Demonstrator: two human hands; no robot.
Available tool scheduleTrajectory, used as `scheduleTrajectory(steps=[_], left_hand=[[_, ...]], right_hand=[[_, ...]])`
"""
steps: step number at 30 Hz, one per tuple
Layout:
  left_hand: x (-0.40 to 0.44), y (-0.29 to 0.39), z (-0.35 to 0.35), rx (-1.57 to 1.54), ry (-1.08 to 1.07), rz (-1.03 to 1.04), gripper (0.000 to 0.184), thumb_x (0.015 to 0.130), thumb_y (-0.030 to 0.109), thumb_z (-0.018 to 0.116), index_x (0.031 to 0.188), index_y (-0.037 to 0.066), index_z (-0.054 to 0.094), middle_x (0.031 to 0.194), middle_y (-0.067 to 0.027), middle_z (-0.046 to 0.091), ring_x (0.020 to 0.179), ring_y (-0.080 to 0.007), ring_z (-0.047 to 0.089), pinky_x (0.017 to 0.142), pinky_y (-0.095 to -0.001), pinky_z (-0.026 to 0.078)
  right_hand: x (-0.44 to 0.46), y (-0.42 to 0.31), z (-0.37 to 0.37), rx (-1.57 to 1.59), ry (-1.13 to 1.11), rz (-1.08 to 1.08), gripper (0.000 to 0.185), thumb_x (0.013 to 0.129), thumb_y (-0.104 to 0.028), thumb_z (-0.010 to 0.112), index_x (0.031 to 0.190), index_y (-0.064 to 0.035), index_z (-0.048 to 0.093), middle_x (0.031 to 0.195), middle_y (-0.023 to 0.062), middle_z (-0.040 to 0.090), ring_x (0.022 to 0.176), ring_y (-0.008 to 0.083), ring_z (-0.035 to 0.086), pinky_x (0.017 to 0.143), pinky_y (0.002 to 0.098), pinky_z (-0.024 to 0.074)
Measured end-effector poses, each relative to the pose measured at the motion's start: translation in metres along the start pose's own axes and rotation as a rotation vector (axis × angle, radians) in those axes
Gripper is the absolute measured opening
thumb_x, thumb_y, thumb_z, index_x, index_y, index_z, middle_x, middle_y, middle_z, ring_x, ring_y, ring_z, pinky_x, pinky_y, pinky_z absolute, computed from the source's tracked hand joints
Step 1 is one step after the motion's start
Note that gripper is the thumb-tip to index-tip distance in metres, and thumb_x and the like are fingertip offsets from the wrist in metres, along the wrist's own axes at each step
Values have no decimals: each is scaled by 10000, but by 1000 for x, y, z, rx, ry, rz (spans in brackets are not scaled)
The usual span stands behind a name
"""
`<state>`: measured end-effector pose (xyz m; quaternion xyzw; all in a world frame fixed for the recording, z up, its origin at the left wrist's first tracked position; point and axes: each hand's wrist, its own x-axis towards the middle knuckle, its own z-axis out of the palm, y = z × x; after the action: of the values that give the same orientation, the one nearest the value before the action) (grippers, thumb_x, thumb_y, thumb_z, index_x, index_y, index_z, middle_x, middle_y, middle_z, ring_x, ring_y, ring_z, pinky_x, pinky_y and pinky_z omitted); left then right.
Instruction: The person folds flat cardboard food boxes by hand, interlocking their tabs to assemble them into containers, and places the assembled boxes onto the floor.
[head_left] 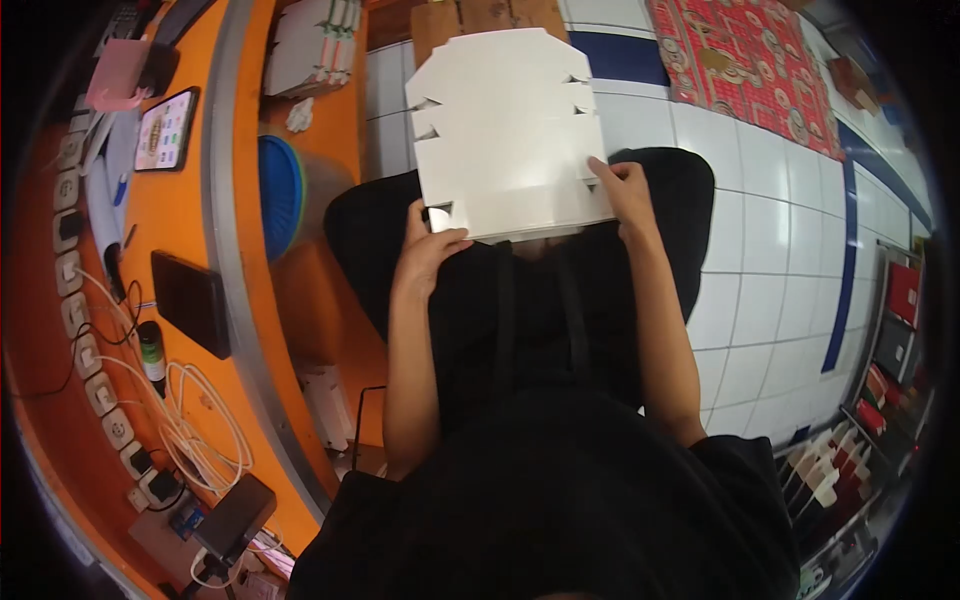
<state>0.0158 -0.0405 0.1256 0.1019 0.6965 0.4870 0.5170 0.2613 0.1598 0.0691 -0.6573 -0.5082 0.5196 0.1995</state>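
A flat white die-cut cardboard sheet lies over my lap, its far end above a brown wooden surface. Slits and small notches run along both its side edges, and its near edge looks folded or layered. My left hand grips the near left corner, thumb on top. On the right edge, my right hand holds the sheet between thumb and fingers. The undersides of both hands' grips are hidden by the cardboard.
An orange counter on the left bears a phone, a black box, a bottle and cables. Below it are folded white cardboard pieces and a blue round lid. A red patterned mat lies at the upper right.
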Motion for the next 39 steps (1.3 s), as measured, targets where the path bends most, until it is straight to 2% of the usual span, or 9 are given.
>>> scheduleTrajectory(steps=[4,6,9,18,19,26,34,36,39], left_hand=[[9,14,1,31,-10,-9,604,950,100,744,1431,8,389,1310,-191,575,1220,-302,632,962,-448,611],[24,19,-1,10,59,-44,450,1004,209,719,1343,9,502,1176,-145,646,1127,-244,675,898,-375,606],[51,14,-17,184,123,-42,274,1054,270,654,1088,-2,649,890,-82,720,914,-145,698,808,-284,536],[60,17,-22,186,105,8,294,1010,109,622,1271,-28,620,1042,-126,715,931,-159,693,814,-295,551],[64,24,-20,243,105,-58,406,946,130,646,1321,-22,627,1069,-142,732,992,-169,674,904,-305,523],[83,43,-11,229,-34,-81,462,862,261,711,1233,-13,681,1079,-88,709,970,-173,670,851,-326,548],[89,48,-10,485,7,20,440,822,295,736,1136,-14,741,994,-102,739,892,-197,693,823,-349,556],[89,44,-4,603,46,158,454,819,280,742,1176,0,738,1025,-116,757,926,-203,713,828,-352,561],[89,38,6,782,165,123,530,768,359,779,1163,6,751,1028,-164,767,940,-244,732,854,-364,568]], right_hand=[[-3,-14,5,-67,113,-11,572,837,-403,862,1090,48,616,948,105,652,854,172,624,724,316,510],[4,-9,1,-184,-1,29,517,814,-364,842,1121,0,642,1014,177,728,921,284,714,837,408,552],[11,-1,-4,-129,-54,46,469,831,-278,813,1155,19,648,903,137,701,821,245,699,766,384,552],[16,-13,-19,-102,-273,27,391,867,-236,822,1075,52,659,804,66,644,703,133,603,633,297,490],[18,-16,-19,-63,-298,45,370,874,-228,815,1070,46,664,798,58,641,706,127,596,637,294,487],[30,-33,-27,-93,-445,-102,378,933,-188,784,1199,68,702,1041,148,765,901,168,704,817,313,548],[39,-52,-21,-227,-570,119,512,919,-222,730,1300,108,639,1162,202,733,1022,250,709,921,373,539],[40,-41,-16,-178,-639,-21,650,920,-321,720,1375,122,578,1269,239,683,1134,300,670,1023,398,493],[26,-42,-1,-427,-454,-206,616,880,-337,719,1316,90,633,1175,234,739,1070,341,716,961,404,528]])
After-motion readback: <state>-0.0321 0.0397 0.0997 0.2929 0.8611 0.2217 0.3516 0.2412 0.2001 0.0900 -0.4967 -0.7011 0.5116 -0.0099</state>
